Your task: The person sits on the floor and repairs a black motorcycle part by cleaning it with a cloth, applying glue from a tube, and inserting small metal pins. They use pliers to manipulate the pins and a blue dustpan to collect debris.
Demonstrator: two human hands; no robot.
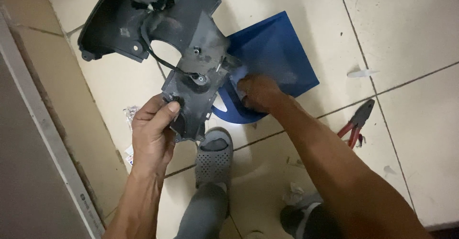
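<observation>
We hold a dark grey plastic panel (191,52) up over the tiled floor (406,33), and it runs away from us on a slant: its narrow end sits low and close, at about the middle of the view, and its wide, curved end rises up and to the left, well away from both hands. Our left hand (153,129) is closed on that narrow end, thumb pressed on the inner face and fingers wrapped behind the edge, so it carries the panel from below. Our right hand (258,93) reaches in from the right and rests against the panel's right edge, a little further along than the left; its fingers curl round something pale there, though we cannot tell whether they grip it firmly. A black cable (158,57) runs down the inner face toward a round fitting just above the left thumb. Behind the panel lies a blue panel (277,47) flat on the floor, red-handled pliers (356,122) lie well off to the right, and a grey sandal (215,155) stands just below the narrow end.
</observation>
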